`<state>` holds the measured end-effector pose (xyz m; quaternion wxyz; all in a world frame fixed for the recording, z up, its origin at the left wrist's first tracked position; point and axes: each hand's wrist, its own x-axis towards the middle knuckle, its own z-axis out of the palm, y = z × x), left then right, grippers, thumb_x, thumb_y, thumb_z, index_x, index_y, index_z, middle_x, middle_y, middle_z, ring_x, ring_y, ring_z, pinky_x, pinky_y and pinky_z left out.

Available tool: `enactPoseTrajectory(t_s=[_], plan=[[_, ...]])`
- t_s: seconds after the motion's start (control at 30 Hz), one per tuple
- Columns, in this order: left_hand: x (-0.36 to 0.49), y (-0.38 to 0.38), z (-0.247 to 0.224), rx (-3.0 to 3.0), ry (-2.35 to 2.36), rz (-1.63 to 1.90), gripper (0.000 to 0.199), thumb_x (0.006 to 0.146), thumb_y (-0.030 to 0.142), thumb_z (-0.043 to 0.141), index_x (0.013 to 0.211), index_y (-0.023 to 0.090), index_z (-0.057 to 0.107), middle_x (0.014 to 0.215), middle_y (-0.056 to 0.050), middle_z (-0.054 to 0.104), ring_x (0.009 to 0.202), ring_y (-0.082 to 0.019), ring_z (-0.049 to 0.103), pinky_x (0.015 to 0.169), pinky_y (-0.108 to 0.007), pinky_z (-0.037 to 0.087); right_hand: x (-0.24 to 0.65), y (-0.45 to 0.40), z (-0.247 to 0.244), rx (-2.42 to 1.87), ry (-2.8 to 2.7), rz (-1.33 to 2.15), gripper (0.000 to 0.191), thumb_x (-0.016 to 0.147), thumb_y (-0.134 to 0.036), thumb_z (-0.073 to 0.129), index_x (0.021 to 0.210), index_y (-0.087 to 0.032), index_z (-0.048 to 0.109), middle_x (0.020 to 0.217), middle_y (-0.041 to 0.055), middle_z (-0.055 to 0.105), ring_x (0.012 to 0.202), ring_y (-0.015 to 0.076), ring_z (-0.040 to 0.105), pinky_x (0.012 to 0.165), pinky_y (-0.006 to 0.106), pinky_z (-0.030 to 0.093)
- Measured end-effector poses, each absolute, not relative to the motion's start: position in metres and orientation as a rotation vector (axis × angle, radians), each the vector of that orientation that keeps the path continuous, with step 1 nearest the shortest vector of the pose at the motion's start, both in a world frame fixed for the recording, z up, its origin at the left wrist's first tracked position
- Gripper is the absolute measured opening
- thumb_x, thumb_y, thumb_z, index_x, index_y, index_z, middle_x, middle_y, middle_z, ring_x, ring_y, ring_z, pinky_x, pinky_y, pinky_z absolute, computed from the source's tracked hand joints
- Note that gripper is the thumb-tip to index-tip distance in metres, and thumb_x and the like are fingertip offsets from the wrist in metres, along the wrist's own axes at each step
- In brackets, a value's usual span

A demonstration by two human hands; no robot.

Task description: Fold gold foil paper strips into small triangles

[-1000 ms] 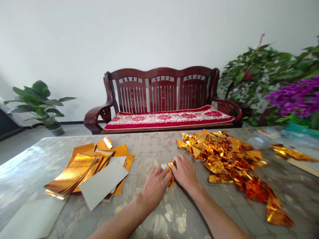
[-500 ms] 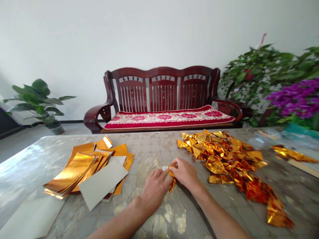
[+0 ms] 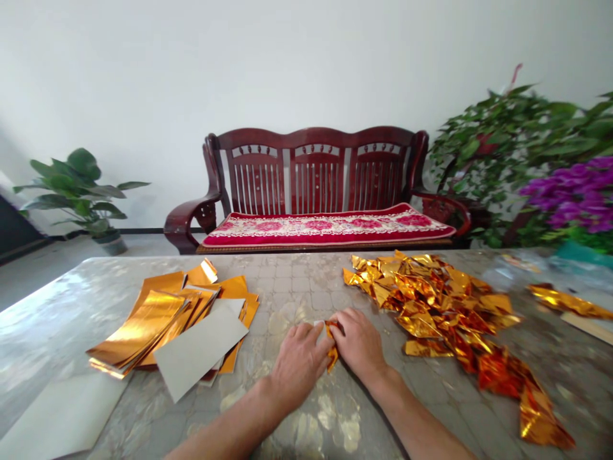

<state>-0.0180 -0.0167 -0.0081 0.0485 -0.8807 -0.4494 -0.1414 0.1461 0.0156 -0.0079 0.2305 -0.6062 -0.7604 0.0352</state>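
Observation:
A small piece of gold foil paper (image 3: 332, 358) lies partly folded on the table, mostly covered by my fingers. My left hand (image 3: 304, 354) presses on it from the left, its fingers curled and closed on the paper. From the right, my right hand (image 3: 357, 338) grips the far edge, thumb and fingers pinched together. To the left is a loose stack of flat gold foil sheets (image 3: 143, 322), with a pale sheet (image 3: 204, 348) lying face down across it. A heap of folded gold foil pieces (image 3: 431, 300) spreads out on the right.
The table (image 3: 268, 409) has a patterned cover. Another pale sheet (image 3: 64, 412) lies at the near left. Clear plastic (image 3: 512, 268) and a foil piece (image 3: 569, 300) sit at the far right. Behind stand a wooden bench (image 3: 316, 185) and potted plants (image 3: 86, 191).
My right hand has shifted slightly right and lower, with its fingers now flatter over the paper. My left hand stays nearly in place. The whole view has moved a little.

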Motion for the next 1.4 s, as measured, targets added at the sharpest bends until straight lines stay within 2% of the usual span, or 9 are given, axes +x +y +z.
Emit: enactPoseTrajectory(t_s=[0.17, 0.47, 0.63, 0.77, 0.87, 0.97, 1.13, 1.4], plan=[[-0.017, -0.017, -0.007, -2.687, -1.398, -0.426, 0.02, 0.096, 0.031, 0.052, 0.115, 0.028, 0.056, 0.127, -0.003, 0.057, 0.103, -0.023, 0.052, 0.089, -0.039, 0.045, 0.146, 0.014, -0.008, -1.591, -2.148, 0.044, 0.013, 0.091, -0.019, 0.057, 0.088, -0.025, 0.068, 0.092, 0.002, 0.065, 0.094, 0.0192, 0.056, 0.081, 0.028, 0.037], [-0.018, -0.016, -0.012, -2.692, -1.419, -0.422, 0.023, 0.093, 0.032, 0.057, 0.116, 0.029, 0.057, 0.135, -0.003, 0.054, 0.109, -0.025, 0.051, 0.09, -0.042, 0.047, 0.151, 0.012, -0.008, -1.496, -2.248, -0.047, 0.017, 0.094, -0.02, 0.055, 0.088, -0.025, 0.07, 0.087, 0.0019, 0.062, 0.089, 0.0186, 0.052, 0.077, 0.03, 0.034], [-0.02, -0.018, -0.011, -2.682, -1.399, -0.513, 0.022, 0.092, 0.032, 0.061, 0.113, 0.027, 0.06, 0.132, -0.004, 0.057, 0.11, -0.025, 0.052, 0.093, -0.042, 0.045, 0.151, 0.01, -0.006, -1.433, -2.274, -0.017, 0.018, 0.092, -0.016, 0.056, 0.086, -0.025, 0.071, 0.084, 0.0019, 0.061, 0.086, 0.0179, 0.051, 0.076, 0.029, 0.034], [-0.02, -0.022, -0.011, -2.707, -1.313, -0.621, 0.009, 0.095, 0.028, 0.055, 0.097, 0.024, 0.063, 0.114, -0.003, 0.064, 0.096, -0.02, 0.056, 0.083, -0.036, 0.046, 0.15, 0.009, -0.007, -1.399, -2.281, -0.013, 0.017, 0.088, -0.013, 0.058, 0.082, -0.023, 0.07, 0.083, 0.0025, 0.06, 0.085, 0.0179, 0.051, 0.073, 0.028, 0.034], [-0.02, -0.024, -0.012, -2.802, -1.219, -0.615, 0.013, 0.093, 0.032, 0.059, 0.087, 0.022, 0.061, 0.093, -0.002, 0.066, 0.087, -0.019, 0.057, 0.079, -0.034, 0.045, 0.149, 0.009, -0.008, -1.411, -2.273, -0.022, 0.017, 0.087, -0.012, 0.059, 0.08, -0.023, 0.07, 0.081, 0.0026, 0.059, 0.083, 0.0177, 0.052, 0.072, 0.028, 0.034], [-0.019, -0.025, -0.011, -2.82, -1.219, -0.571, 0.018, 0.087, 0.038, 0.067, 0.087, 0.022, 0.061, 0.089, -0.001, 0.066, 0.087, -0.021, 0.057, 0.078, -0.035, 0.044, 0.148, 0.01, -0.009, -1.426, -2.261, -0.015, 0.019, 0.089, -0.012, 0.057, 0.08, -0.023, 0.071, 0.081, 0.0023, 0.06, 0.082, 0.0169, 0.054, 0.072, 0.028, 0.034], [-0.026, -0.019, -0.006, -2.704, -1.281, -0.575, 0.003, 0.091, 0.023, 0.061, 0.089, 0.023, 0.063, 0.09, -0.001, 0.067, 0.089, -0.021, 0.056, 0.077, -0.037, 0.041, 0.149, 0.01, -0.01, -1.458, -2.234, 0.028, 0.02, 0.09, -0.013, 0.055, 0.086, -0.025, 0.072, 0.082, 0.0015, 0.061, 0.079, 0.0149, 0.056, 0.07, 0.026, 0.035], [-0.036, -0.004, -0.005, -2.559, -1.509, -0.485, 0.014, 0.089, 0.01, 0.056, 0.092, 0.021, 0.064, 0.1, -0.005, 0.065, 0.093, -0.024, 0.055, 0.079, -0.037, 0.043, 0.138, 0.005, -0.009, -1.519, -2.218, 0.017, 0.017, 0.092, -0.021, 0.056, 0.096, -0.025, 0.072, 0.087, 0.0034, 0.063, 0.087, 0.018, 0.058, 0.074, 0.027, 0.038]])
